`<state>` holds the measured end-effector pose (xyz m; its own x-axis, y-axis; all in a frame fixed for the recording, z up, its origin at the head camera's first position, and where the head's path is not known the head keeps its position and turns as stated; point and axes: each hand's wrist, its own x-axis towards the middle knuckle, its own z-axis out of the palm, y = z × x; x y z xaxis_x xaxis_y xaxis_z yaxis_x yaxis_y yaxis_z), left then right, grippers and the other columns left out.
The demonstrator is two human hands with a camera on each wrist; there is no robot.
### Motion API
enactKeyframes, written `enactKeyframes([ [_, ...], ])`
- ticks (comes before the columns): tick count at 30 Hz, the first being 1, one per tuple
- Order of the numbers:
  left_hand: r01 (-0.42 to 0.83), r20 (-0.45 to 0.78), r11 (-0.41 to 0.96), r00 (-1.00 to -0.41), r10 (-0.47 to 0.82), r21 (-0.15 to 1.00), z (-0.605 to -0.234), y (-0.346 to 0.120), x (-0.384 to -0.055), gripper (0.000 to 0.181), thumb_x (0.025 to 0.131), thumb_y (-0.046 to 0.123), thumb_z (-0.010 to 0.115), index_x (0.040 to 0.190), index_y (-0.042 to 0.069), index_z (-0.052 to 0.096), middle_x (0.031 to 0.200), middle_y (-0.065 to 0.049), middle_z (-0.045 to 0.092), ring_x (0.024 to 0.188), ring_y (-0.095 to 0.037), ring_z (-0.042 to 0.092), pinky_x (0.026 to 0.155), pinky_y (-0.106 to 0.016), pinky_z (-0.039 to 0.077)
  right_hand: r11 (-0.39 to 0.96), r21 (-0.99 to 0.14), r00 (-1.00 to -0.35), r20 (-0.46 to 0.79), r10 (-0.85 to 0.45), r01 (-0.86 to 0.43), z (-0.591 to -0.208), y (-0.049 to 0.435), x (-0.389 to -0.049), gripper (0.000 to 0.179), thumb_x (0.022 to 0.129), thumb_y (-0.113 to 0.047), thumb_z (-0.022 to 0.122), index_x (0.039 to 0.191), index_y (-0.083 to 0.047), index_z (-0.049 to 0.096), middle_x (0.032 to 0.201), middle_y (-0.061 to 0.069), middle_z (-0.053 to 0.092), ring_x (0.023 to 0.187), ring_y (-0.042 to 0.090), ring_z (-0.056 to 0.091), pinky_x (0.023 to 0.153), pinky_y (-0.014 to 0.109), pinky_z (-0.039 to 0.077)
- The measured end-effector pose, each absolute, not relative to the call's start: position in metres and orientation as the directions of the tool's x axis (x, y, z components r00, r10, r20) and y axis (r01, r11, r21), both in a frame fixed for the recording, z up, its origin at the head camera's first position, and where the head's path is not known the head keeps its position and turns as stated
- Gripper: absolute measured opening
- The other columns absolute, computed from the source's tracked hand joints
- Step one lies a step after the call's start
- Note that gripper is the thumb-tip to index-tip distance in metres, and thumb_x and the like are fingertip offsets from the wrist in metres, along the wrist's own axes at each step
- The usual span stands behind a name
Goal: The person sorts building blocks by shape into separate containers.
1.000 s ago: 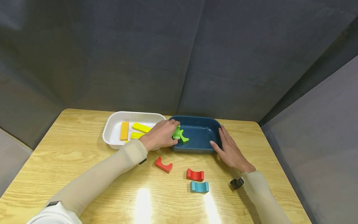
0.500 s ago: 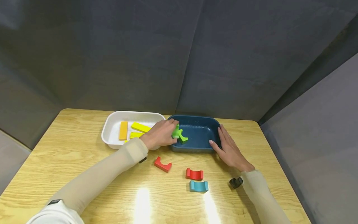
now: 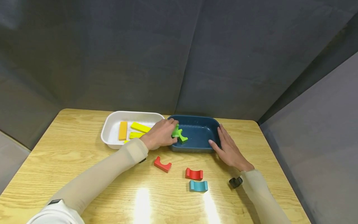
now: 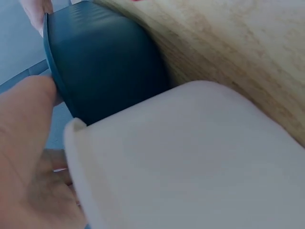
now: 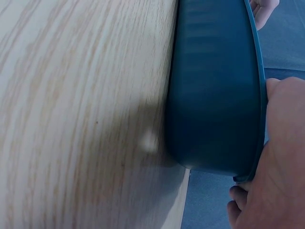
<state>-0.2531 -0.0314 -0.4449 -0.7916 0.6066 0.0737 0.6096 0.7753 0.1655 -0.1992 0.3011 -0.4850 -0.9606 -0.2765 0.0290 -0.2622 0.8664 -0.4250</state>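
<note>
Tubs: white tub (image 3: 113, 130) and blue tub (image 3: 199, 137) side by side, ends close together, near the far edge of the table (image 3: 84, 149)
Left hand (image 3: 160, 133): over the right end of the white tub and the left end of the blue one, fingers and thumb bent about a green block (image 3: 175, 132); I cannot tell whether they pinch the block or grip the rim, since the contact is hidden
Right hand (image 3: 230, 152): against the right end of the blue tub, fingers nearly straight, thumb spread away from them at the front rim
Curved green block (image 3: 182, 138): inside the blue tub, just right of the left fingertips, long axis slanting from back left to front right; the left hand is much the nearer
White tub's load: orange block (image 3: 122, 131) lengthwise front to back, long yellow block (image 3: 140, 127) lying more crosswise
Table front: left red arch (image 3: 162, 167), right red arch (image 3: 194, 176), light blue arch (image 3: 198, 187) just in front of the latter
</note>
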Motion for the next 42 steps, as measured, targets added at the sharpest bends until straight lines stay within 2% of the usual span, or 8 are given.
enactKeyframes([
  [3,0.603,0.078,0.783,-0.797,0.599,0.151,-0.444,-0.031,-0.252,0.073,0.097,0.037,0.075,0.155,-0.001,0.051,0.148,-0.018,0.061,0.128,-0.032,0.063,0.115,-0.041,0.050,0.865,-0.429,-0.960,0.023,-0.278,-0.261,-0.485,0.301,-0.199,0.089,0.112,-0.056,0.043,0.172,-0.002,0.006,0.181,0.009,-0.006,0.166,0.038,0.002,0.130,0.066,0.011],
  [6,0.608,0.095,0.782,-0.794,0.600,0.141,-0.443,-0.030,-0.250,0.073,0.098,0.039,0.074,0.157,0.002,0.051,0.153,-0.015,0.058,0.139,-0.032,0.058,0.123,-0.045,0.042,0.864,-0.431,-0.960,0.017,-0.280,-0.260,-0.484,0.301,-0.199,0.089,0.112,-0.056,0.043,0.172,-0.002,0.005,0.181,0.009,-0.006,0.166,0.038,0.002,0.130,0.067,0.011],
  [16,0.654,0.156,0.749,-0.755,0.637,0.106,-0.432,-0.033,-0.233,0.063,0.101,0.040,0.069,0.154,0.009,0.056,0.155,-0.013,0.059,0.141,-0.029,0.057,0.123,-0.046,0.043,0.868,-0.422,-0.960,0.026,-0.277,-0.262,-0.485,0.301,-0.199,0.089,0.112,-0.056,0.044,0.171,-0.001,0.008,0.181,0.015,-0.001,0.166,0.040,0.005,0.130,0.067,0.013],
  [33,0.739,0.300,0.652,-0.670,0.680,0.171,-0.426,-0.056,-0.197,0.054,0.102,0.032,0.072,0.148,0.007,0.062,0.148,-0.013,0.064,0.133,-0.031,0.064,0.115,-0.045,0.051,0.867,-0.425,-0.961,0.024,-0.276,-0.259,-0.484,0.301,-0.200,0.089,0.112,-0.056,0.043,0.171,0.000,0.007,0.181,0.010,-0.005,0.166,0.039,0.003,0.130,0.068,0.012],
  [42,0.742,0.335,0.632,-0.667,0.665,0.222,-0.427,-0.064,-0.179,0.051,0.100,0.032,0.075,0.144,0.009,0.065,0.142,-0.009,0.067,0.126,-0.027,0.067,0.108,-0.043,0.056,0.869,-0.421,-0.961,0.025,-0.276,-0.260,-0.484,0.300,-0.199,0.089,0.112,-0.056,0.044,0.171,0.001,0.008,0.181,0.012,-0.003,0.165,0.041,0.005,0.129,0.068,0.013],
])
